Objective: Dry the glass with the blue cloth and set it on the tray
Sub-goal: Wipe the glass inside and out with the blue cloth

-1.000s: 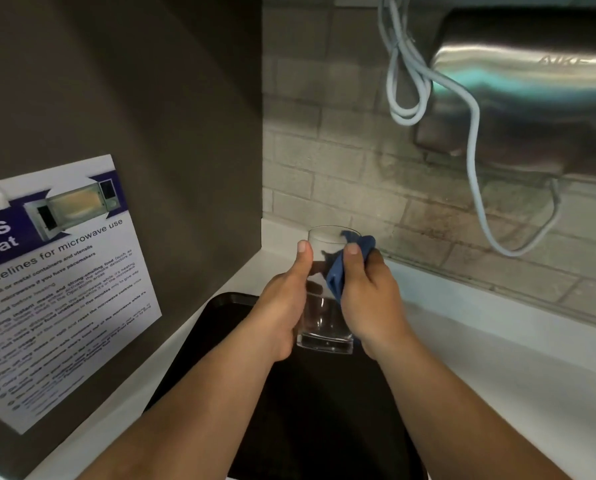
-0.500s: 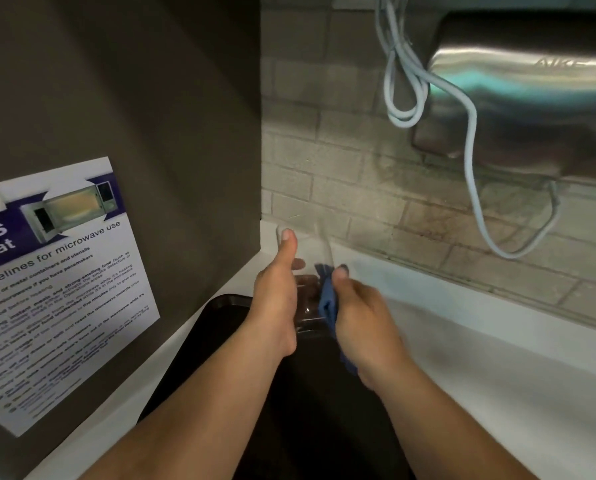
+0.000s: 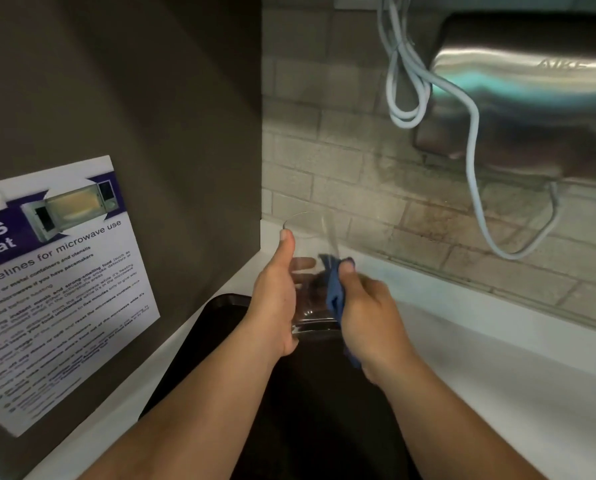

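A clear drinking glass [image 3: 308, 282] is held upright above the far end of a black tray [image 3: 220, 323]. My left hand [image 3: 277, 299] grips its left side, thumb up near the rim. My right hand [image 3: 369, 313] holds a bunched blue cloth [image 3: 334, 296] and presses it against the glass's right wall. Part of the cloth hangs down below my right palm. The glass base is a little above the tray.
A white counter [image 3: 497, 358] runs to the right of the tray. A dark cabinet side with a microwave-use poster [image 3: 57, 289] stands on the left. On the brick wall hang a steel hand dryer [image 3: 532, 109] and looped grey cables [image 3: 407, 84].
The cloth and my right hand slid down the glass's right side from the rim. My left thumb shifted up and left, and the glass tilted slightly.
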`<act>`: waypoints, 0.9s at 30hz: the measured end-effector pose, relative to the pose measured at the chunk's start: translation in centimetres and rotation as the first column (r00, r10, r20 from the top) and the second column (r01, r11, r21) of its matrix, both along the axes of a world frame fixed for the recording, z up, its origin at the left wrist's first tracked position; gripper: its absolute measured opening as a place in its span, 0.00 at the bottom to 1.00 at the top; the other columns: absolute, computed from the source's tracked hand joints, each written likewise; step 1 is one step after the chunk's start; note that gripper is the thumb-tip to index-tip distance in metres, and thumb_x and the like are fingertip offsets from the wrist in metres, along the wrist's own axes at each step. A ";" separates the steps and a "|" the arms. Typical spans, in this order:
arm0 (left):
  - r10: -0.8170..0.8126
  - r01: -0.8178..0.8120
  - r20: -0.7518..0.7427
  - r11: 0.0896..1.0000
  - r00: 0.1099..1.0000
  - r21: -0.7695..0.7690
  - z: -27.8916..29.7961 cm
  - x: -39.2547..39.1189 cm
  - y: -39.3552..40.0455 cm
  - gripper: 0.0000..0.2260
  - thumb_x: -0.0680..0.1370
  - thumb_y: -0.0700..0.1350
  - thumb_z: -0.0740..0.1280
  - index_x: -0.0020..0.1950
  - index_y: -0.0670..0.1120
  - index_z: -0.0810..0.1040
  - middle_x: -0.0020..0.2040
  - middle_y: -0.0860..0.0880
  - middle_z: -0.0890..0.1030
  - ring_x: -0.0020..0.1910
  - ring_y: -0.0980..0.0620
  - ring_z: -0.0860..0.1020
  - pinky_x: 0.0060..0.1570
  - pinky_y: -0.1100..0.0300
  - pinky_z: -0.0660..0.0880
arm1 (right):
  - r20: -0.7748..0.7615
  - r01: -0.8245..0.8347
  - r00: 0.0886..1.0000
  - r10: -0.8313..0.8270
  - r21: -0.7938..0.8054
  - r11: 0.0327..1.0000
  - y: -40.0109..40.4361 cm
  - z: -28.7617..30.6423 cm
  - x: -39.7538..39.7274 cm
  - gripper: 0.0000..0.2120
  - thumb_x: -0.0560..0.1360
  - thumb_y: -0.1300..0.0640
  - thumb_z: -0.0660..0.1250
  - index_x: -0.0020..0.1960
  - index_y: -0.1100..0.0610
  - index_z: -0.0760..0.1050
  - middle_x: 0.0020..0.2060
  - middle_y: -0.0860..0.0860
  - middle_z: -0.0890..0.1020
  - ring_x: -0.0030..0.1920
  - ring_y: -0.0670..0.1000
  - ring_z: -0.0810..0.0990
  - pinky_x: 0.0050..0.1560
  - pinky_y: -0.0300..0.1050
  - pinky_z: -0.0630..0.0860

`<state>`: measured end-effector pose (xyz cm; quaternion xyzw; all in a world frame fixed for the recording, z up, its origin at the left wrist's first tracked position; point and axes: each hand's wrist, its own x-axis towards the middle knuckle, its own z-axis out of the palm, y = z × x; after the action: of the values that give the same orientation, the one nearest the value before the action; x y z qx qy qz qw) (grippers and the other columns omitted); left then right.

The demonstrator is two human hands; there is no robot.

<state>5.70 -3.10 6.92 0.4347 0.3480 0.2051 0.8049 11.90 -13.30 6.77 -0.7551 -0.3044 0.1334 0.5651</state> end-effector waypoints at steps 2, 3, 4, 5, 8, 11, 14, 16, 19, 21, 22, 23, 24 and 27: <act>0.092 -0.087 -0.072 0.994 0.993 0.066 -0.1 0.1 0.2 0.33 0.74 0.76 0.64 0.60 0.48 0.82 0.56 0.41 0.87 0.53 0.40 0.87 0.53 0.43 0.83 | 0.225 0.005 0.974 0.005 -0.042 0.999 -1.0 -1.3 -1.5 0.18 0.80 0.40 0.51 0.38 0.46 0.72 0.27 0.43 0.80 0.32 0.34 0.79 0.28 0.25 0.69; 0.127 -0.117 -0.094 0.988 0.987 0.102 -0.2 0.1 0.3 0.31 0.75 0.75 0.63 0.60 0.48 0.81 0.54 0.42 0.87 0.51 0.42 0.87 0.48 0.47 0.82 | 0.279 0.003 0.960 0.007 -0.035 0.999 -1.2 -1.7 -1.9 0.14 0.80 0.43 0.52 0.40 0.45 0.70 0.27 0.45 0.79 0.34 0.33 0.78 0.30 0.23 0.68; 0.146 -0.131 -0.109 0.983 0.983 0.132 -0.2 0.2 0.3 0.30 0.77 0.73 0.63 0.59 0.48 0.81 0.52 0.43 0.87 0.50 0.44 0.87 0.45 0.49 0.82 | 0.302 -0.005 0.953 0.012 -0.026 1.000 -1.2 -1.8 -2.2 0.11 0.80 0.45 0.53 0.43 0.45 0.69 0.30 0.44 0.78 0.36 0.33 0.78 0.31 0.22 0.68; 0.143 -0.124 -0.123 0.980 0.982 0.156 -0.3 0.2 0.2 0.29 0.79 0.72 0.61 0.58 0.48 0.82 0.51 0.44 0.88 0.49 0.45 0.87 0.43 0.51 0.80 | 0.313 -0.007 0.950 0.010 -0.010 1.000 -1.1 -1.7 -2.2 0.08 0.81 0.47 0.55 0.45 0.46 0.69 0.33 0.44 0.78 0.37 0.34 0.78 0.31 0.23 0.68; 0.058 -0.042 -0.140 0.993 0.989 0.115 -0.4 0.3 -0.6 0.28 0.80 0.72 0.57 0.53 0.51 0.84 0.46 0.47 0.90 0.49 0.49 0.84 0.41 0.54 0.76 | 0.371 0.025 0.928 -0.044 0.055 0.998 -0.2 -1.2 -1.9 0.12 0.80 0.48 0.56 0.59 0.54 0.67 0.42 0.47 0.78 0.39 0.39 0.79 0.34 0.26 0.71; -0.006 0.006 -0.063 1.000 0.998 -0.002 0.1 0.3 -1.2 0.32 0.76 0.75 0.59 0.55 0.49 0.86 0.48 0.45 0.91 0.54 0.45 0.86 0.57 0.48 0.80 | 0.456 0.066 0.885 -0.095 0.079 0.995 0.5 -0.9 -1.5 0.24 0.79 0.44 0.53 0.69 0.58 0.61 0.54 0.50 0.77 0.48 0.44 0.79 0.40 0.26 0.73; -0.007 0.006 -0.014 1.000 1.000 -0.013 0.5 0.1 -0.9 0.35 0.76 0.75 0.60 0.61 0.47 0.86 0.56 0.41 0.89 0.60 0.42 0.85 0.69 0.44 0.77 | 0.494 0.100 0.863 -0.104 0.033 0.994 1.3 -0.4 -1.8 0.28 0.78 0.41 0.51 0.71 0.58 0.59 0.57 0.52 0.76 0.49 0.47 0.80 0.44 0.33 0.77; -0.017 0.017 0.006 1.000 1.000 -0.009 0.6 -0.2 -0.6 0.35 0.75 0.76 0.60 0.62 0.50 0.86 0.56 0.42 0.90 0.58 0.42 0.87 0.64 0.43 0.80 | 0.449 0.118 0.884 -0.134 0.064 0.991 2.0 0.2 -1.2 0.22 0.79 0.41 0.51 0.63 0.56 0.65 0.48 0.49 0.79 0.44 0.42 0.80 0.38 0.27 0.73; -0.063 0.063 0.031 0.998 0.998 -0.014 0.5 -0.6 -0.8 0.37 0.73 0.78 0.60 0.62 0.49 0.86 0.53 0.40 0.90 0.51 0.41 0.89 0.48 0.45 0.86 | 0.154 0.114 0.980 -0.123 0.063 0.991 3.0 1.7 1.3 0.17 0.80 0.41 0.50 0.45 0.47 0.73 0.36 0.47 0.79 0.37 0.41 0.79 0.39 0.34 0.72; -0.037 0.038 0.012 0.999 0.999 -0.012 0.4 -0.7 -0.7 0.39 0.71 0.79 0.60 0.60 0.48 0.86 0.52 0.40 0.90 0.51 0.38 0.89 0.53 0.39 0.85 | -0.159 0.050 0.987 -0.034 0.097 0.994 2.7 1.9 2.2 0.25 0.81 0.41 0.50 0.36 0.46 0.79 0.29 0.49 0.83 0.34 0.46 0.82 0.41 0.45 0.75; -0.010 0.010 -0.011 1.000 1.000 -0.012 0.4 -0.7 -0.6 0.40 0.72 0.79 0.60 0.59 0.47 0.87 0.50 0.40 0.90 0.52 0.37 0.89 0.54 0.39 0.84 | -0.248 0.030 0.969 -0.007 0.086 0.996 2.2 1.7 1.9 0.25 0.81 0.41 0.50 0.34 0.45 0.80 0.27 0.47 0.83 0.32 0.45 0.82 0.38 0.46 0.75; 0.023 -0.024 -0.035 1.000 0.999 -0.009 0.4 -0.6 -0.5 0.40 0.73 0.79 0.59 0.58 0.46 0.87 0.49 0.40 0.91 0.52 0.38 0.88 0.53 0.40 0.84 | -0.244 0.012 0.970 0.000 0.048 0.999 1.7 1.1 1.3 0.24 0.81 0.40 0.51 0.35 0.46 0.79 0.27 0.47 0.83 0.30 0.44 0.82 0.36 0.43 0.75; 0.062 -0.062 -0.053 0.998 0.997 -0.003 0.5 -0.5 -0.4 0.40 0.74 0.78 0.58 0.57 0.45 0.86 0.48 0.40 0.90 0.52 0.39 0.87 0.51 0.43 0.83 | -0.144 -0.011 0.990 0.009 -0.015 1.000 1.1 0.2 0.4 0.23 0.80 0.40 0.50 0.38 0.47 0.78 0.28 0.47 0.83 0.30 0.43 0.81 0.34 0.38 0.75; 0.139 -0.138 -0.104 0.990 0.985 0.017 0.4 -0.2 -0.4 0.34 0.77 0.76 0.58 0.54 0.45 0.82 0.52 0.41 0.86 0.51 0.41 0.84 0.44 0.47 0.79 | 0.214 -0.038 0.976 0.051 -0.064 0.997 0.1 -2.2 -2.2 0.16 0.80 0.43 0.52 0.45 0.50 0.72 0.29 0.46 0.80 0.31 0.39 0.80 0.28 0.28 0.71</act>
<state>5.49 -3.47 7.36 0.4236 0.4181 0.2392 0.7672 9.71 -13.22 4.58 -0.7746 -0.3764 0.0723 0.5030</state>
